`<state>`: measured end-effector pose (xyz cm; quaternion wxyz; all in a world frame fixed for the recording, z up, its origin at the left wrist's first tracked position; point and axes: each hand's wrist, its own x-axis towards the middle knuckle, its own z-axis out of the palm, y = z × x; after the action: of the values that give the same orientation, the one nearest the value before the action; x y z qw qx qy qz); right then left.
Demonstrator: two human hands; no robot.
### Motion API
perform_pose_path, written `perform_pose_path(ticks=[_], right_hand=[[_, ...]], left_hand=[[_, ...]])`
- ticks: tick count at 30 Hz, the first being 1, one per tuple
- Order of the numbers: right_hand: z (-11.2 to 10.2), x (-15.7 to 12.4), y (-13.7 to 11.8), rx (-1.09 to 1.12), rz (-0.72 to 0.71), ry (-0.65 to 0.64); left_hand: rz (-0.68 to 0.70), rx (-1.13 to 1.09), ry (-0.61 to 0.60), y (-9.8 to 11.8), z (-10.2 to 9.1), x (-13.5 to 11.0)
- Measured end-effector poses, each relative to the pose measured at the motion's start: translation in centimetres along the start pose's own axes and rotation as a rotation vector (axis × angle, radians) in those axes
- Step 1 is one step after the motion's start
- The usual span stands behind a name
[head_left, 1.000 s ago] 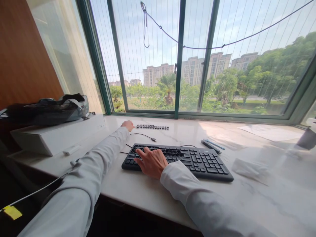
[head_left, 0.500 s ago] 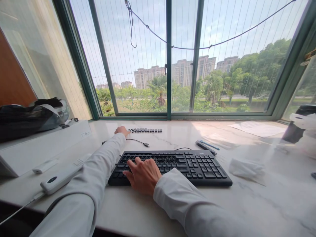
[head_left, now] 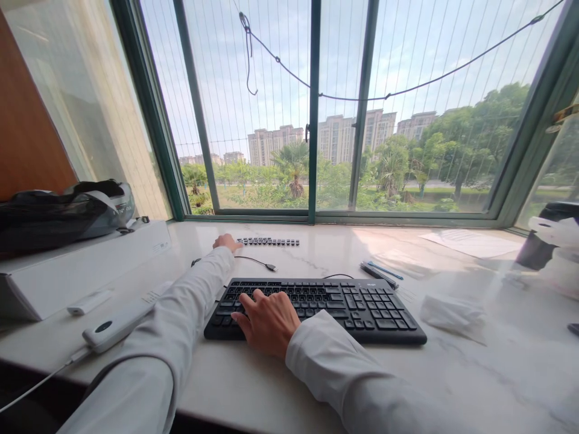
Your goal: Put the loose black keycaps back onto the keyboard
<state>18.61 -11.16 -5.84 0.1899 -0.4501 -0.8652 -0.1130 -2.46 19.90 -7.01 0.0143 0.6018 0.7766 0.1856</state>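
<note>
A black keyboard [head_left: 344, 307] lies on the white marble sill [head_left: 316, 253]. My right hand [head_left: 266, 319] rests on the keyboard's left part, fingers bent down onto the keys. My left hand [head_left: 226, 242] reaches far back to the left end of a row of several loose black keycaps [head_left: 269, 242] near the window; its fingers are curled at the first cap and mostly hidden. The keyboard's cable end [head_left: 269, 266] lies between the row and the keyboard.
A white box [head_left: 81, 265] with a black bag [head_left: 58, 211] on top stands at the left. A white device on a cable [head_left: 113, 325] lies beside my left sleeve. Pens [head_left: 380, 271], a crumpled tissue [head_left: 452, 313], paper [head_left: 470, 241] and a dark container [head_left: 547, 235] sit to the right.
The view has swung a little; both hands stay where they were, the left at the keycap row and the right on the keyboard.
</note>
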Motion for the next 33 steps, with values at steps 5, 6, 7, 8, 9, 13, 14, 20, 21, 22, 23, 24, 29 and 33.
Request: perform_pose_path(ticks=[5,6,7,8,9,13,14,20,21,22,23,24,29,33], right_hand=[[0.1,0.1,0.0,0.002,0.003,-0.007],[0.1,0.1,0.0,0.002,0.003,-0.004],[0.1,0.1,0.0,0.003,0.004,-0.001],[0.1,0.1,0.0,0.003,0.003,0.0],[0.1,0.1,0.0,0.002,0.004,0.0],[0.0,0.1,0.0,0.001,0.006,-0.017],[0.0,0.1,0.0,0.003,0.006,-0.022],[-0.4,0.1,-0.1,0.02,0.01,-0.051],[-0.5,0.1,-0.1,0.018,0.01,-0.055],[-0.5,0.1,-0.1,0.016,0.008,-0.057],[-0.6,0.1,-0.1,0.013,0.006,-0.058],[-0.6,0.0,-0.1,0.01,0.004,-0.06],[-0.6,0.1,0.0,-0.002,0.012,-0.1],[-0.5,0.2,-0.1,-0.016,0.019,-0.111]], left_hand=[[-0.036,-0.025,0.002,0.1,0.0,0.3],[-0.038,-0.029,-0.004,0.2,-0.1,0.3],[-0.04,-0.032,-0.011,0.3,-0.3,0.3],[-0.041,-0.034,-0.018,0.3,-0.4,0.2],[-0.042,-0.033,-0.024,0.4,-0.6,0.1],[-0.033,-0.022,-0.033,0.4,-1.7,-0.8],[-0.021,-0.019,-0.033,0.4,-2.1,-1.0],[0.144,-0.023,-0.033,0.6,-6.7,-3.2],[0.198,-0.028,-0.055,0.7,-7.6,-4.0],[0.296,-0.027,-0.115,0.7,-8.6,-4.9],[0.393,-0.031,-0.2,0.7,-9.6,-6.0],[0.476,-0.04,-0.29,0.6,-10.5,-7.2],[0.718,-0.069,-0.744,-0.3,-13.1,-13.2],[0.728,-0.049,-0.942,-0.9,-12.4,-15.0]])
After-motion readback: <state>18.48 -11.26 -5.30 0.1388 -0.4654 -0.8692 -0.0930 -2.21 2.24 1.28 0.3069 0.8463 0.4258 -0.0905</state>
